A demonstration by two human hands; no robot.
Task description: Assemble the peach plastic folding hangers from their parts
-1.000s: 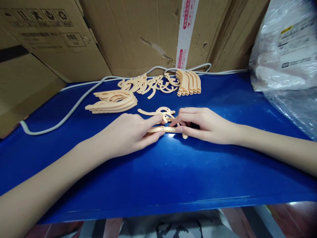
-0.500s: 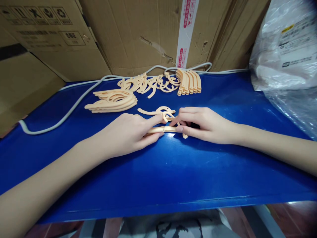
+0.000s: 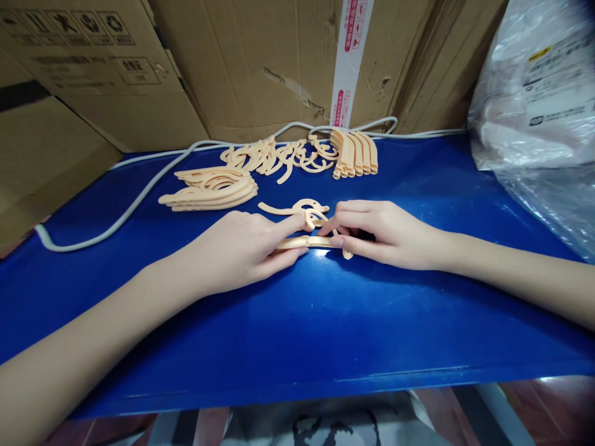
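Note:
Low over the blue tabletop, both hands grip a slim cream plastic hanger piece (image 3: 320,242) that lies crosswise between them. My left hand (image 3: 239,248) pinches its left part between thumb and fingers, with the fingertip near a joint in the middle. On the right part, the thumb and fingers of my right hand (image 3: 383,235) are closed. A thin cream end (image 3: 347,254) sticks out below the right thumb; what it belongs to is partly hidden. Just behind the fingers lie loose curved hanger parts (image 3: 279,210), one with a looped shape.
Behind to the left is a stack of cream hanger pieces (image 3: 209,191). Hook-like parts (image 3: 260,156) and a row of curved arms (image 3: 356,155) lie farther back. A white cable (image 3: 153,197) runs before cardboard boxes (image 3: 260,68). Plastic wrapping (image 3: 525,124) stands at right.

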